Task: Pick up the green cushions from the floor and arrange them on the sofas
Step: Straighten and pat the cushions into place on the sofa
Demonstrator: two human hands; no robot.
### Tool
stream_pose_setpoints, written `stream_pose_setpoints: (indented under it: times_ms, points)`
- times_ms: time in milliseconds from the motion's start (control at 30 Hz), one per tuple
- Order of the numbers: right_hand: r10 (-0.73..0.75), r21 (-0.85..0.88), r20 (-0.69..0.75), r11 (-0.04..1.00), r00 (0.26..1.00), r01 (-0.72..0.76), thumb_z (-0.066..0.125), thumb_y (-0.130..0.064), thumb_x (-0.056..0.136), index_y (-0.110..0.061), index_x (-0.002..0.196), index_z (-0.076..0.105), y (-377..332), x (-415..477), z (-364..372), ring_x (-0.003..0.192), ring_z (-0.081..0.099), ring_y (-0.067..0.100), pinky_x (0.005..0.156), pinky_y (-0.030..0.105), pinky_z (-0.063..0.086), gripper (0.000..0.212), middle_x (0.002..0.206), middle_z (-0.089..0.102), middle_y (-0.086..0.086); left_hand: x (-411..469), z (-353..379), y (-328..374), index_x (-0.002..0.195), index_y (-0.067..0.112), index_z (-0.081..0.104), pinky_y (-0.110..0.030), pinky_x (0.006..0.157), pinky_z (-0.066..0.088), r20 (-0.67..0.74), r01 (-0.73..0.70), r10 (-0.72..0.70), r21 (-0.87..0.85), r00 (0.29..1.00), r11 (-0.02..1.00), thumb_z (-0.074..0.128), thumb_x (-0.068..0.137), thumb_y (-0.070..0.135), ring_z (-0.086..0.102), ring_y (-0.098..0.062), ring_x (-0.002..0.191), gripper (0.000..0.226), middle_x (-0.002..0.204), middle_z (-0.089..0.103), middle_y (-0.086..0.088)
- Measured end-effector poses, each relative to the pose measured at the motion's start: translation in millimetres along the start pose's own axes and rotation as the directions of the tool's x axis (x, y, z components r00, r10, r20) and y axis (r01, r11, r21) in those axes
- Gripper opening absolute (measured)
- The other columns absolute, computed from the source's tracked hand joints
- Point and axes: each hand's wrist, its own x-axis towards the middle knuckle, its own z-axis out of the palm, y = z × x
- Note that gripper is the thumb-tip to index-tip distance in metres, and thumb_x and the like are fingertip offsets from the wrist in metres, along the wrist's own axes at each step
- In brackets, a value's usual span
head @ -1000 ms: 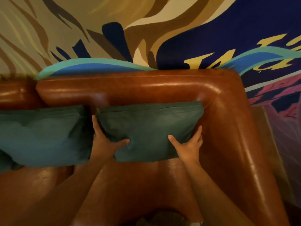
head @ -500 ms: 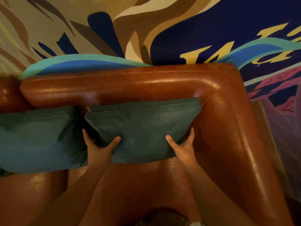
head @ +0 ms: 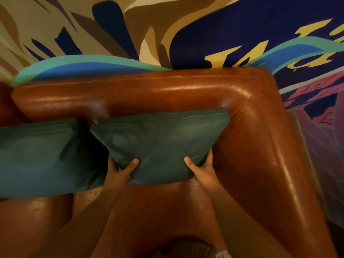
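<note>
The step in hand looked like seating the green cushion (head: 160,142) upright in the corner of the brown leather sofa (head: 260,155); the left hand (head: 119,174) gripped its lower left corner, thumb on the face; the right hand (head: 202,172) gripped the lower right likewise; next, probably, letting go without it slumping; a second green cushion (head: 41,155) leaned just beside it; a painted mural (head: 223,34) covered the wall behind.

The wall (head: 232,30) carries a painted mural (head: 115,34) in tan, brown, cream and dark blue, with teal and blue wave bands, yellow lettering, and pink shapes at the right. The sofa (head: 247,138) is glossy brown leather. Its backrest (head: 149,92) stands against the wall. The right armrest (head: 279,174) joins the backrest at a rounded corner. Warm light leaves bright highlights along both.
</note>
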Motion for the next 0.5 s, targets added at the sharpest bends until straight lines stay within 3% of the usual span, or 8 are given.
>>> stream_pose_setpoints:
  times_ms: [67,133,233,300,333,433,500]
  points:
    - [-0.024,0.017,-0.029,1.0,0.999,0.024,0.106,-0.057,0.054,-0.042,0.17,0.019,14,-2,-6,0.142,0.056,0.006,0.119,0.045,0.05,0.146,0.159,0.052,-0.011,-6,-7,-16,0.16,0.044,0.029,-0.038,0.101,0.056,-0.011,-0.032,0.033,0.125,0.999,0.992,0.102,0.061,0.048,0.056,-0.004,0.135,0.123,0.154,0.052,0.018]
    - [-0.029,0.029,-0.012,0.999,1.0,0.029,0.106,-0.068,0.041,-0.042,0.17,0.021,31,3,-9,0.143,0.056,0.006,0.119,0.049,0.051,0.157,0.16,0.052,-0.011,-2,-10,-30,0.157,0.052,0.027,-0.053,0.103,0.055,-0.007,0.004,-0.003,0.202,1.0,0.979,0.104,0.046,0.061,0.054,-0.013,0.139,0.136,0.156,0.048,0.018]
    - [-0.08,0.009,-0.012,0.997,0.997,0.08,0.107,-0.061,0.048,-0.046,0.163,0.031,45,15,-3,0.144,0.057,0.01,0.118,0.051,0.051,0.139,0.159,0.056,-0.012,17,-1,-41,0.154,0.042,0.033,-0.046,0.095,0.059,0.025,0.037,-0.04,0.136,0.999,0.99,0.105,0.029,0.062,0.063,-0.012,0.124,0.146,0.141,0.058,0.018]
    - [-0.108,0.016,-0.001,0.994,0.994,0.108,0.105,-0.061,0.051,-0.057,0.152,0.038,45,24,4,0.142,0.059,0.009,0.118,0.048,0.051,0.122,0.155,0.059,-0.014,28,9,-41,0.143,0.039,0.043,-0.045,0.088,0.062,0.048,0.047,-0.051,0.068,0.998,0.997,0.104,0.022,0.064,0.067,-0.013,0.116,0.138,0.128,0.064,0.018]
    - [-0.117,0.015,0.0,0.993,0.993,0.117,0.104,-0.063,0.052,-0.062,0.149,0.038,46,27,8,0.141,0.059,0.007,0.119,0.048,0.051,0.117,0.154,0.059,-0.017,34,13,-44,0.138,0.04,0.046,-0.048,0.092,0.061,0.048,0.053,-0.057,0.063,0.997,0.997,0.102,0.021,0.067,0.068,-0.016,0.117,0.133,0.126,0.065,0.018]
    - [-0.155,0.014,-0.031,0.988,0.987,0.155,0.101,-0.066,0.056,-0.052,0.158,0.034,53,31,11,0.143,0.058,0.008,0.121,0.051,0.048,0.123,0.156,0.058,-0.015,36,12,-52,0.146,0.027,0.047,-0.048,0.108,0.054,-0.034,0.019,-0.014,0.156,0.999,0.988,0.097,0.028,0.079,0.062,-0.02,0.13,0.138,0.141,0.064,0.005]
    - [-0.186,-0.02,-0.085,0.982,0.979,0.185,0.102,-0.062,0.061,-0.046,0.161,0.033,58,24,11,0.146,0.055,0.01,0.121,0.053,0.047,0.123,0.158,0.056,-0.015,26,9,-54,0.157,0.033,0.036,-0.049,0.113,0.049,-0.104,-0.005,0.034,0.272,0.994,0.962,0.095,0.035,0.081,0.054,-0.023,0.141,0.144,0.153,0.055,0.001]
